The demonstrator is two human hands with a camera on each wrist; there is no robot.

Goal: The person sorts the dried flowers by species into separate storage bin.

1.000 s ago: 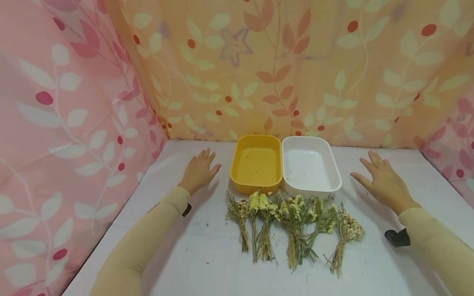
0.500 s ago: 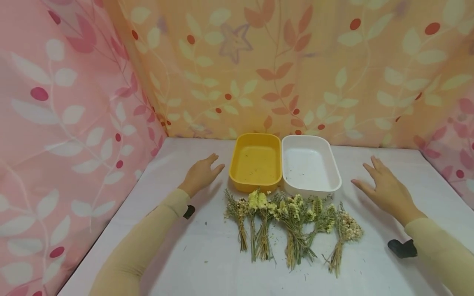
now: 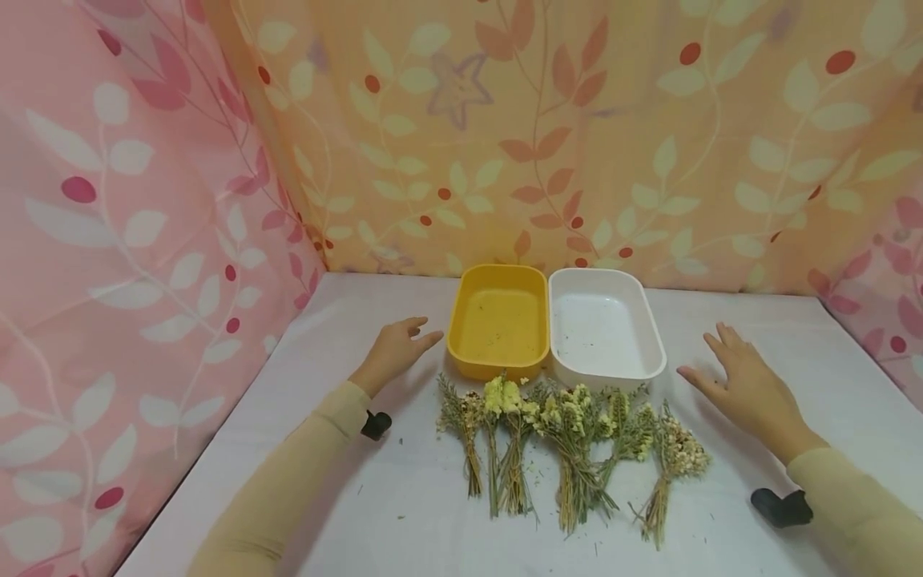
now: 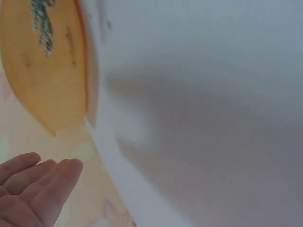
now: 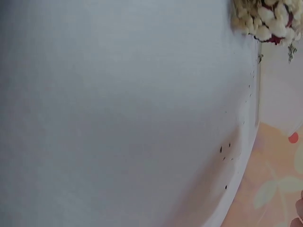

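Several small bunches of dried flowers [image 3: 570, 449] lie in a row on the table, stems toward the front. Behind them a yellow bin [image 3: 499, 320] and a white bin [image 3: 604, 328] stand side by side, with only bits of debris inside. To the left of the yellow bin hovers my left hand [image 3: 395, 353], empty, fingers extended; its fingers [image 4: 52, 189] also appear in the left wrist view. My right hand [image 3: 753, 393] is held right of the white bin, fingers spread, holding nothing. Nearest to it is the bunch with cream-coloured blooms [image 3: 678, 457].
A white cloth covers the table [image 3: 404, 529], with small plant crumbs scattered on it. Orange patterned fabric [image 3: 461, 160] hangs behind the bins, and pink patterned fabric [image 3: 144, 280] closes off the left side. A black wrist device [image 3: 782, 508] sits under the right sleeve.
My left hand has shifted slightly right and toward me, its fingers drawing closer together. The right hand has come a little nearer to me. Bins and flower bunches stay in place.
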